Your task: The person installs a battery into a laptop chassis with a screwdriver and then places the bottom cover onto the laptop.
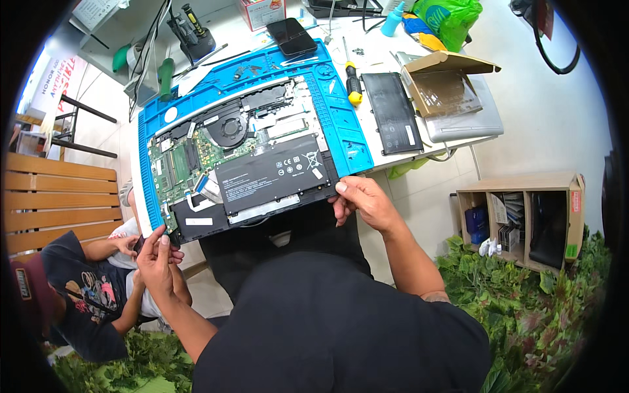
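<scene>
Blue repair mat on the white table carries the opened laptop, black battery exposed. My left hand pinches its near-left corner, my right hand grips the near-right edge. Spare battery and yellow-handled screwdriver lie to the right

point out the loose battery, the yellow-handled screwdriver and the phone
loose black battery [392, 112], head view, middle of its flat top face
yellow-handled screwdriver [353, 85], head view, on the black part of the handle
black phone [292, 36], head view, centre of its dark screen
</scene>
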